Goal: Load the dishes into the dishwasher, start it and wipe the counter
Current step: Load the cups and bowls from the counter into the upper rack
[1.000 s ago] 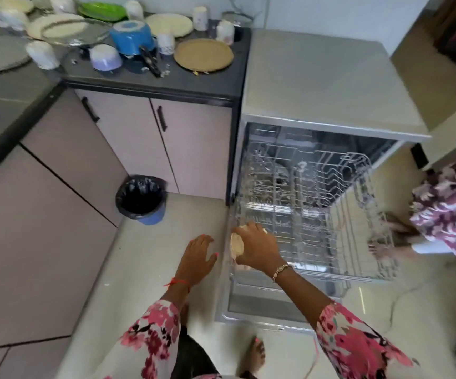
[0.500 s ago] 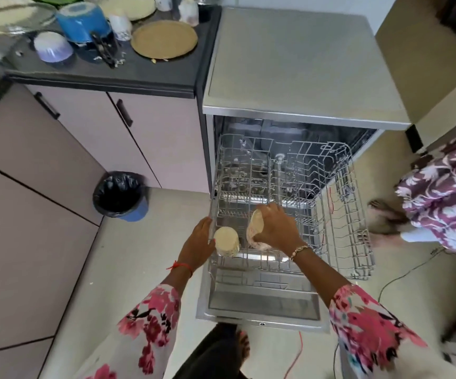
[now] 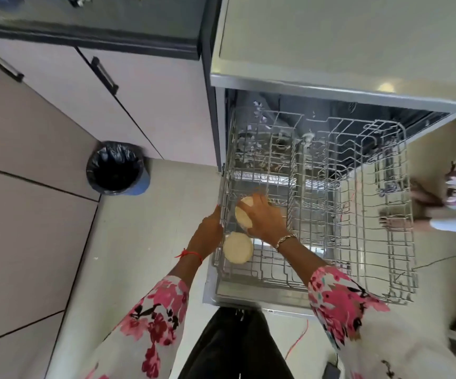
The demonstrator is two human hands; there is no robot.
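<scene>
The dishwasher (image 3: 330,50) stands open with its wire rack (image 3: 401,228) pulled out. A cream cup (image 3: 237,248) sits mouth down in the rack's front left corner. My left hand (image 3: 207,228) lies beside it against the rack's left rim, fingers fairly straight, holding nothing that I can see. My right hand (image 3: 266,220) grips a second cream cup (image 3: 243,216), tilted, just behind the first one and inside the rack's left column. The hand covers most of that cup.
The open dishwasher door (image 3: 251,298) lies flat under the rack, right before my legs. A bin with a black liner (image 3: 116,168) stands on the floor to the left, by the cabinets (image 3: 145,99). Another person's feet (image 3: 397,216) are beyond the rack's right side. A red wire (image 3: 300,337) runs across the floor.
My view has dropped closer to the rack. The left hand has let its cup down into the front left corner and come off it. The right hand's cup has moved deeper into the rack.
</scene>
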